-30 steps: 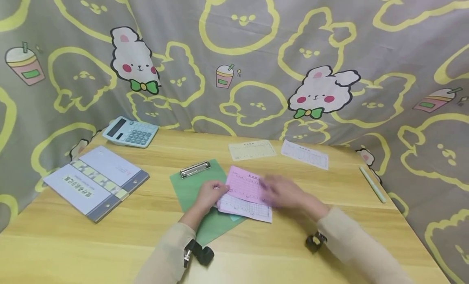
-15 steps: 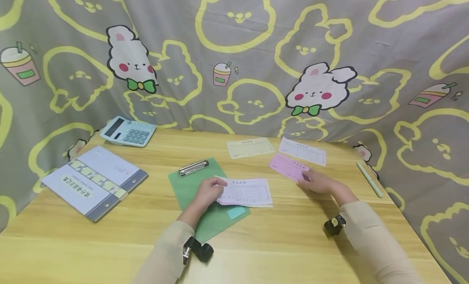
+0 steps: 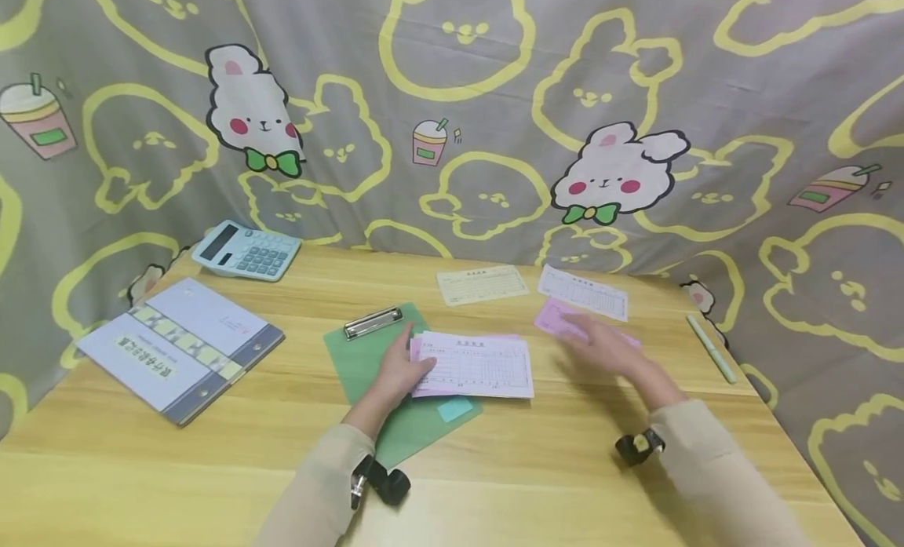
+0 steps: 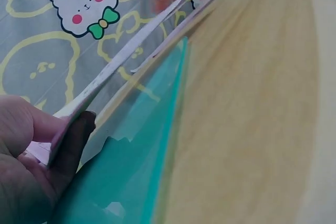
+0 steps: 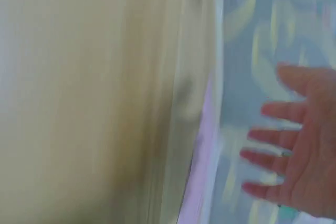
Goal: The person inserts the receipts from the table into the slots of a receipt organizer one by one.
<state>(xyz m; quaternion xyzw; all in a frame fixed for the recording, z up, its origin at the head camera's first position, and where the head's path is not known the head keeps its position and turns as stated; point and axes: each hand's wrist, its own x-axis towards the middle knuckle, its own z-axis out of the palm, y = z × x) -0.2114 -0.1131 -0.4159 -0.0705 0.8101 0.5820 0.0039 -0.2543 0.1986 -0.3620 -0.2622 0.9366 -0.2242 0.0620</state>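
In the head view my left hand (image 3: 399, 370) pinches the left edge of a small stack of printed slips (image 3: 483, 366), white on top with pink showing beneath. The left wrist view shows thumb and fingers (image 4: 39, 127) on either side of the paper, held up at a tilt. Under the stack lies a green clipboard (image 3: 367, 421) with a metal clip (image 3: 374, 323). My right hand (image 3: 603, 347) is over a pink slip (image 3: 554, 315) on the table and partly hides it. In the right wrist view its fingers are spread and straight, holding nothing.
At the back of the table lie a yellow slip (image 3: 482, 285) and a white slip (image 3: 585, 290). A light green pen (image 3: 711, 348) is at the right edge. On the left are a blue calculator (image 3: 247, 251) and a ledger book (image 3: 180, 347). A patterned curtain (image 3: 353, 194) hangs behind.
My right hand carried a pink slip from the stack to the right, laid it before the white slip and let go. The stack in my left hand now shows a white slip uppermost.
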